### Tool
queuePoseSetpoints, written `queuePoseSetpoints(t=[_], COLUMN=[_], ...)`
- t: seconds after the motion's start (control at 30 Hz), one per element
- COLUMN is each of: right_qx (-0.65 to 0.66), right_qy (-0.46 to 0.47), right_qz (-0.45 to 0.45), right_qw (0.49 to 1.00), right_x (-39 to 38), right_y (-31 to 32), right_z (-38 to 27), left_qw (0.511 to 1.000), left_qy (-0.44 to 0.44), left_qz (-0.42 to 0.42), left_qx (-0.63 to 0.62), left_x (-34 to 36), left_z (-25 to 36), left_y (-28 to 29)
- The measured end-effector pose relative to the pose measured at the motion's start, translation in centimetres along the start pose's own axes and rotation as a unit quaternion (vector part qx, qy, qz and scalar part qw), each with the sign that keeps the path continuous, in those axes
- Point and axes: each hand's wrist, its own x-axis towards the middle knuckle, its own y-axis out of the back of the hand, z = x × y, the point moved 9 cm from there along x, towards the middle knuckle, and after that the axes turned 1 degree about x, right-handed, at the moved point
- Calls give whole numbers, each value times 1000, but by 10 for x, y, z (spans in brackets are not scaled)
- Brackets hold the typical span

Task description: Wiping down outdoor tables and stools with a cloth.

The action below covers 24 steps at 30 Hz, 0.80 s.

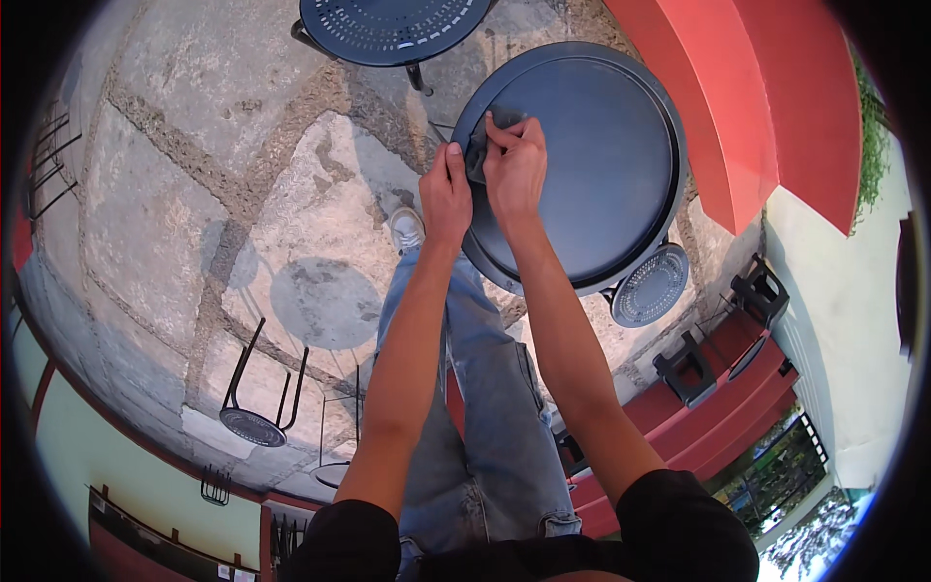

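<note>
A round dark table (606,165) with a raised rim stands in front of me, a little to the right. My right hand (516,170) pinches a crumpled dark cloth (476,155) against the left side of the tabletop, just inside the rim. Beside it, my left hand (447,199) is closed at the table's left edge, thumb on top by the rim. Its other fingers are partly hidden, and the cloth lies close to its thumb.
A dark stool with a perforated seat (393,21) stands beyond the table; another stool (652,286) touches its near right side. A red curved ledge (689,107) borders the right. Black chairs (254,425) stand on the stone floor (184,165).
</note>
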Motion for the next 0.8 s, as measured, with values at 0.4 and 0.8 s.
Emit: queuePoseSetpoints(t=[0.4,0.8], right_qx=[-313,-382], right_qy=[-28,-172], right_qz=[-142,-183], right_qw=[939,889], right_x=[94,119], right_y=[7,90], right_z=[53,151], left_qw=[1000,999], left_qy=[-9,38], left_qz=[27,-16], left_qx=[-2,-22], left_x=[-4,-2], left_z=[-4,-3], left_y=[2,-8])
